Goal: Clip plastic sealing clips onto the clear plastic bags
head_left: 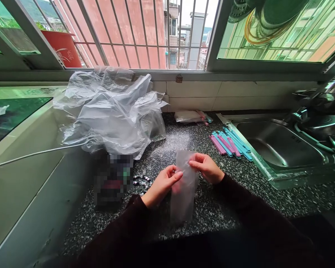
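Note:
Over the front of the counter, a narrow translucent plastic bag (pixel 183 203) is held upright between my two hands. My left hand (pixel 164 183) pinches its left edge between thumb and fingers, with some fingertips behind the film. On the upper right edge, my right hand (pixel 206 167) grips the bag in the same way, thumb in front. I see no contents in it. To the right of my hands lies a loose pile of flat pink and light-blue plastic strips (pixel 231 143). Behind them, near the wall, rests a clear packet (pixel 190 116) with pink and blue bits at its right end.
A large heap of clear plastic bags (pixel 108 111) fills the back left. A beaded string (pixel 142 181) lies beside a blurred-out object (pixel 113 182). At right is a steel sink (pixel 273 143) with a faucet (pixel 301 113). A white cable (pixel 36 153) crosses the left side. Barred windows stand behind.

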The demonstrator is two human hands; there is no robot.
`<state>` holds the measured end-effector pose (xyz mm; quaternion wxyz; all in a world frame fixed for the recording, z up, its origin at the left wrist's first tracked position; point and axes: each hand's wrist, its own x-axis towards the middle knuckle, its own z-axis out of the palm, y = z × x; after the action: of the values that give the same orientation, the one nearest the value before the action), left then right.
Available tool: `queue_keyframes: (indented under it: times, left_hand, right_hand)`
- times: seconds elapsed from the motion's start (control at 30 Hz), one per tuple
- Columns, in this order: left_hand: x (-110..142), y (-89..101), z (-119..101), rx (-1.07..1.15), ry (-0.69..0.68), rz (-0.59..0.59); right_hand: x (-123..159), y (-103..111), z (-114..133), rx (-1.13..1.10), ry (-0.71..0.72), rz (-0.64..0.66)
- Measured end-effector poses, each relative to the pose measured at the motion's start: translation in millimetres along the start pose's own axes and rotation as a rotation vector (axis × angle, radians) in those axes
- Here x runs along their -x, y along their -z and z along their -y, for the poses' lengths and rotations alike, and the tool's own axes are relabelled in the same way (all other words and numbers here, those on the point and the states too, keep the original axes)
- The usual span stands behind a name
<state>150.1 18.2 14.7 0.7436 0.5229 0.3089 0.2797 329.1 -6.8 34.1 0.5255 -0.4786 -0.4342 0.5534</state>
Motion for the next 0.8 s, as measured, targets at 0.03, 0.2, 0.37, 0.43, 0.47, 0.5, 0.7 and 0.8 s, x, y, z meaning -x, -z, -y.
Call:
queue_keyframes:
  times: [0.03,0.2,0.37,0.43,0.47,0.5,0.7,0.8]
  left_hand:
    - [0.1,-0.4,-0.6,0.008,-0.006,-0.005]
    - [2.0,-3.5,-5.4,0.01,-0.006,-0.026]
    - [4.7,-7.2,-6.2,0.014,0.014,0.016]
    - [5.7,-7.5,-6.3,-0.026,0.03,0.031]
    - [6.2,-7.5,-6.7,-0.051,0.034,0.028]
    - [6.6,-7.4,-7.2,-0.073,0.035,0.02]
    - [8.1,-7.3,-8.6,-0.084,0.043,0.044]
    - [9.7,-8.8,-7.2,-0.126,0.142,0.143]
  right_hand:
    - [0.9,-0.2,0.8,-0.009,-0.002,0.014]
    - [3.3,-2.6,4.8,0.032,0.024,-0.014]
    - [4.6,-2.0,6.4,0.037,0.073,-0.09]
    - [5.2,-0.5,7.5,0.012,0.063,-0.083]
    - [5.5,0.0,8.1,0.005,0.055,-0.083]
    - [5.7,0.3,8.7,0.006,0.049,-0.086]
    - [4.8,-0.4,9.0,0.084,0.102,-0.141]
    - [1.7,4.1,7.9,0.08,0.163,-0.219]
